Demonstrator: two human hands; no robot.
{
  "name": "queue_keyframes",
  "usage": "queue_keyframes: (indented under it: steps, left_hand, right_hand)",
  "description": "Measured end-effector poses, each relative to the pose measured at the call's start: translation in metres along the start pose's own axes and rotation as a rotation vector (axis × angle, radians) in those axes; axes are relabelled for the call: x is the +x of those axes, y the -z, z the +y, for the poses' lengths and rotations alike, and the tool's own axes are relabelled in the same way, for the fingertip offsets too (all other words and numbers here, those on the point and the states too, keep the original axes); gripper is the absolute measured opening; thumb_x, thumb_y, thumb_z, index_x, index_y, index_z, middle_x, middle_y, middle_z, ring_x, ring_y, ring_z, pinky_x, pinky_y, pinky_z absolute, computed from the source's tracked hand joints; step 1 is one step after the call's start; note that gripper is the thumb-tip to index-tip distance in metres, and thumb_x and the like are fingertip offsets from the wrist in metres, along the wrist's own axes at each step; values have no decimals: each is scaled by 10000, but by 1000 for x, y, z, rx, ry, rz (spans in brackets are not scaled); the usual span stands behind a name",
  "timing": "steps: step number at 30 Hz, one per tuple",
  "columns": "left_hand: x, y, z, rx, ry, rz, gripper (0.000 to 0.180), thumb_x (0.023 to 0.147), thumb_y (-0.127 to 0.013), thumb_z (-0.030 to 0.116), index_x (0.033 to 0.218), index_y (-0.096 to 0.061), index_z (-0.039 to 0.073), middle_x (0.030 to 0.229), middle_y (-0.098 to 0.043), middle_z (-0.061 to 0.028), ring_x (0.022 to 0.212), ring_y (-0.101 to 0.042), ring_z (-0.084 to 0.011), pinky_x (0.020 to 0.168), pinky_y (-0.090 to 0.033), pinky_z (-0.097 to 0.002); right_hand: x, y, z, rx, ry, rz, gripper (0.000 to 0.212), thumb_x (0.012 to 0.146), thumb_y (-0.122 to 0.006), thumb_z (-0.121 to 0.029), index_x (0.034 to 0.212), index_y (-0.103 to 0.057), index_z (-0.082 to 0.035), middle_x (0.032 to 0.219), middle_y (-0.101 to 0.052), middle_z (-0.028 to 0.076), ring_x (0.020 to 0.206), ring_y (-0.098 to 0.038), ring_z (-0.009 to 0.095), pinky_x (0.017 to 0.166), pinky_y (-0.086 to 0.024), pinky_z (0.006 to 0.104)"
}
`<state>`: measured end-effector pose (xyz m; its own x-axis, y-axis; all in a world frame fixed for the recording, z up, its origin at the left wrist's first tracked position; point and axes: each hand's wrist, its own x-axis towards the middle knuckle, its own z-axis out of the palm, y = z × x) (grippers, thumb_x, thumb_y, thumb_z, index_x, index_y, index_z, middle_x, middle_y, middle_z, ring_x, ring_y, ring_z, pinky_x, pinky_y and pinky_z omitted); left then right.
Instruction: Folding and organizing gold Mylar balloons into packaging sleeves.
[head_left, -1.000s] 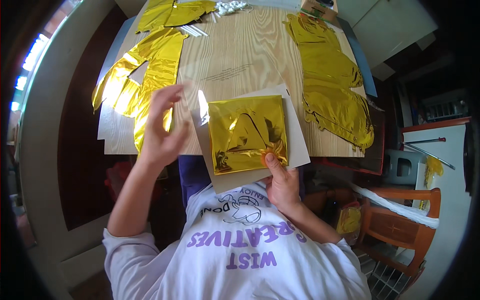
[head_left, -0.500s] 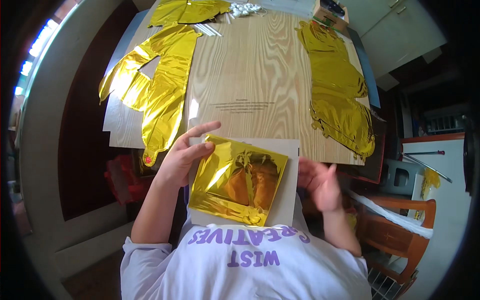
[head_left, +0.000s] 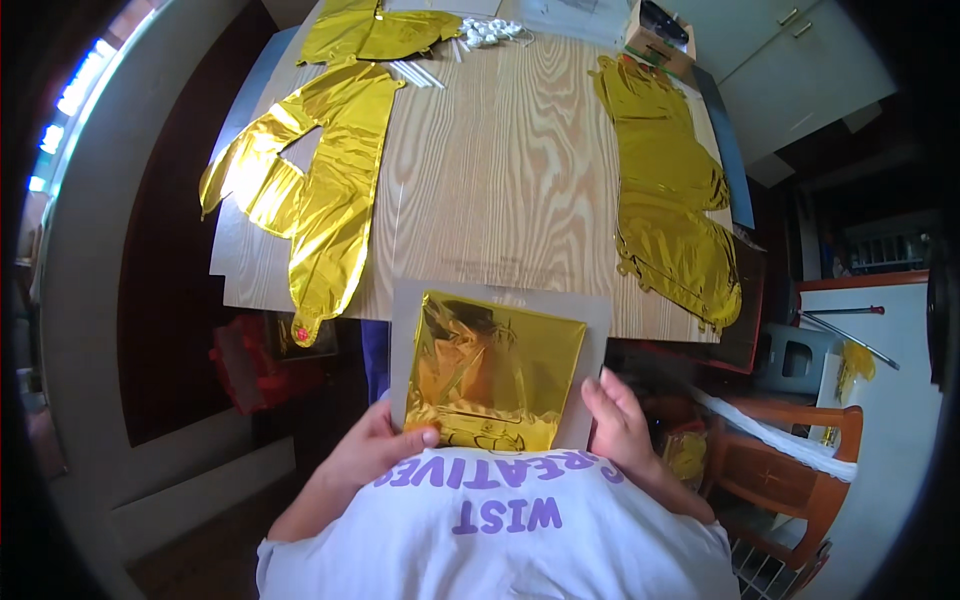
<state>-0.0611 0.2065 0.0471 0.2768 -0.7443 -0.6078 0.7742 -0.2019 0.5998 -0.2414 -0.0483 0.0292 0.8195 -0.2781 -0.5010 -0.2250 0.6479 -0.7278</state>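
A grey card (head_left: 596, 318) with a folded gold foil balloon (head_left: 492, 368) on it is held in front of my chest, over the near edge of the wooden table (head_left: 500, 180). My left hand (head_left: 372, 452) grips the card's lower left corner, thumb on the foil. My right hand (head_left: 618, 425) holds the card's lower right edge with fingers spread along it. The card's lower edge is hidden behind my white shirt.
Flat gold foil balloons lie on the table: a long one at the left (head_left: 320, 190), one at the far left (head_left: 365, 30), a pile along the right edge (head_left: 670, 200). White sticks (head_left: 418, 72) and a small box (head_left: 658, 25) sit at the far side. A wooden chair (head_left: 790, 460) stands at the right.
The card with the gold foil came off the table's near edge toward my chest. My left hand dropped from above the foil to its lower left corner; my right hand returned to the right edge.
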Motion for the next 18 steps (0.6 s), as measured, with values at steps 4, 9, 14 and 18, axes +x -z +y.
queue_keyframes:
  steps: [4, 9, 14, 18]
  left_hand:
    - [21, 19, 4, 24, -120, -39, 467, 969, -692, 195, 1354, -541, -21, 1237, -668, -82, 1100, -636, -122, 962, -512, -310]
    - [72, 21, 31, -210, -309, 38, 295, 1021, -614, 178, 1253, -603, -6, 1123, -709, -77, 975, -689, -133, 873, -565, -313]
    - [79, 7, 23, -116, -254, 57, 384, 960, -658, 46, 1322, -545, -17, 1195, -688, -86, 1012, -691, -142, 875, -564, -296]
    - [73, -4, 35, -21, -338, 38, 410, 976, -638, 44, 1362, -505, -5, 1240, -656, -78, 1093, -649, -146, 935, -544, -312]
  right_hand:
    - [15, 14, -5, 46, -63, -121, 257, 1067, -516, -172, 1241, -613, -11, 1132, -698, 48, 1003, -636, 87, 922, -484, 252]
    - [28, 23, -27, -20, -162, -300, 246, 1022, -572, -161, 1150, -682, 18, 1056, -732, 77, 922, -681, 110, 858, -518, 266]
    - [43, 40, -41, 128, -18, -292, 308, 1015, -597, -212, 1222, -633, 13, 1103, -709, 57, 1025, -651, 126, 889, -503, 272]
    - [74, 3, -40, 29, 191, 24, 308, 1038, -558, -171, 1303, -579, -14, 1150, -685, 44, 1060, -625, 110, 925, -480, 257]
